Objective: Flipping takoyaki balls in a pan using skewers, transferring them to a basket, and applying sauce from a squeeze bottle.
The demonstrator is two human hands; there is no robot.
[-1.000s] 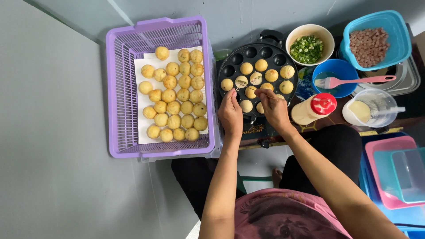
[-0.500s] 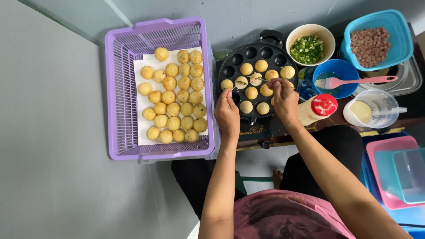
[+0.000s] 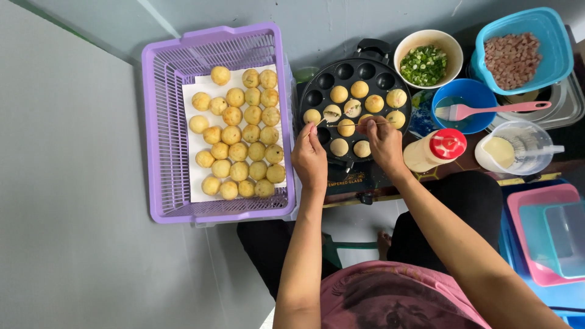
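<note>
A round black pan (image 3: 355, 73) with half-sphere wells holds several golden dough balls (image 3: 339, 94). My left hand (image 3: 309, 157) hovers at the pan's near left rim, fingers closed on a thin wooden skewer whose tip points at a ball on the left. My right hand (image 3: 384, 137) is over the pan's near middle, pinching a second thin skewer (image 3: 348, 125) that lies across the balls. A purple plastic basket (image 3: 164, 140) on the left holds paper and many cooked golden balls (image 3: 238, 133).
Right of the pan: a white bowl of chopped green onion (image 3: 425, 61), a blue tub of diced meat (image 3: 515, 53), a blue bowl with a pink brush (image 3: 487, 110), a red-capped squeeze bottle (image 3: 434, 150), a clear batter jug (image 3: 510, 147). Pink and blue containers (image 3: 545, 237) lie at the lower right.
Both hands shifted over the pan; the right hand moved from the right side back toward the middle, and its skewer now lies across the balls. Several balls look turned.
</note>
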